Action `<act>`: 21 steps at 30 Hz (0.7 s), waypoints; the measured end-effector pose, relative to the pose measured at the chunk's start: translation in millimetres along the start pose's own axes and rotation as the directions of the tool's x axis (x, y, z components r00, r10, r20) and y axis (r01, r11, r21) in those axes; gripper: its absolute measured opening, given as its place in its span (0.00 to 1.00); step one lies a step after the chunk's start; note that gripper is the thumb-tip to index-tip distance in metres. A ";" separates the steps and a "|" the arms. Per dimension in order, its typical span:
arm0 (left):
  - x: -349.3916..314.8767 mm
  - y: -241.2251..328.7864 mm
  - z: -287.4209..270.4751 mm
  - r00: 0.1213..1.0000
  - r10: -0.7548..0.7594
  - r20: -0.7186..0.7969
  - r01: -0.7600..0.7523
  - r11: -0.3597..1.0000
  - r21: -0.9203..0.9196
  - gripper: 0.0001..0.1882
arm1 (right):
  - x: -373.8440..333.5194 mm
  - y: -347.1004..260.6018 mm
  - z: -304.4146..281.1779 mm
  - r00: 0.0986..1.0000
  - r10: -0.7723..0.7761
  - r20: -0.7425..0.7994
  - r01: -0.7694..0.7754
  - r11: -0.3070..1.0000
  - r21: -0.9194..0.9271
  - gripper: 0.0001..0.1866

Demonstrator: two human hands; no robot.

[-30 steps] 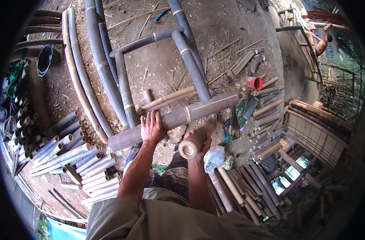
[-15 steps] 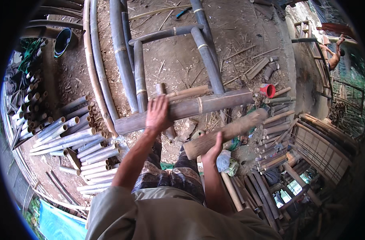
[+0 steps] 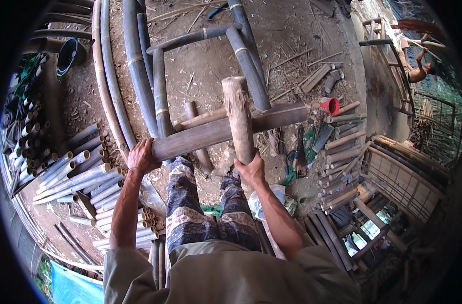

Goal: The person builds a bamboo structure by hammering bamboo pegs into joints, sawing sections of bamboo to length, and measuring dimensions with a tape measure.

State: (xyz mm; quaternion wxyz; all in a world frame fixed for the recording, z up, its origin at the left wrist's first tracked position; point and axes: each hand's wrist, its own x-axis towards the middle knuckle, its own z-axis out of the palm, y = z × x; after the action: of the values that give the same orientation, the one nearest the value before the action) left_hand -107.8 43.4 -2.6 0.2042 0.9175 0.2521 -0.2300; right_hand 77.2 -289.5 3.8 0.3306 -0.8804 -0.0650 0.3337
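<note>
A thick dark bamboo pole (image 3: 195,142) lies crosswise in front of me, over the near end of a bamboo frame (image 3: 195,37). My left hand (image 3: 143,156) is closed round the pole's left end. In my right hand (image 3: 251,168) is a short, rough wooden log (image 3: 238,114), gripped at its near end. The log points away from me and crosses in front of the pole, hiding part of it; whether they touch I cannot tell. Beneath the pole, a lighter bamboo piece (image 3: 203,119) and a short bamboo stub (image 3: 203,158) show.
Cut bamboo lengths are stacked at left (image 3: 81,167) and right (image 3: 342,152). Long bamboo poles (image 3: 105,76) run along the left. A red bucket (image 3: 330,106) stands beyond the pole's right end, a dark tub (image 3: 69,57) far left. Another person (image 3: 418,75) is at far right.
My left hand has slid from the pole's middle to its left end. My right hand has swung the log from lying sideways to pointing away, across the pole.
</note>
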 end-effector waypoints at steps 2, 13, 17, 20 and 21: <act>-4.7 -2.9 -0.7 1.000 -0.005 -0.024 0.005 1.000 -0.001 0.37 | -2.6 -4.4 1.2 1.000 0.006 0.019 -0.007 0.998 0.069 0.34; -6.8 2.6 -0.8 0.999 -0.010 -0.032 0.009 1.000 -0.018 0.31 | -17.4 -16.9 -3.4 0.998 -0.035 -0.043 0.042 0.980 0.195 0.31; 6.8 7.1 -4.3 0.998 0.007 -0.060 -0.006 1.000 0.013 0.32 | 2.0 6.8 4.1 1.000 0.014 -0.019 -0.013 0.998 0.057 0.32; -8.1 -1.9 0.3 0.999 -0.007 -0.046 0.007 1.000 0.012 0.32 | -13.4 -7.2 -0.7 1.000 0.015 0.001 -0.015 0.987 0.161 0.32; -7.8 -3.0 -2.3 0.999 -0.012 -0.031 0.012 1.000 0.019 0.32 | -20.8 -11.3 -1.0 1.000 -0.012 -0.023 0.017 0.968 0.251 0.32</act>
State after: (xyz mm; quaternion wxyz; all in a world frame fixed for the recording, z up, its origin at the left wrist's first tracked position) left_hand -114.8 44.0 2.6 0.1900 0.9214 0.2585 -0.2192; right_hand 63.0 -288.2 22.7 0.4425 -0.8345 -0.0251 0.3275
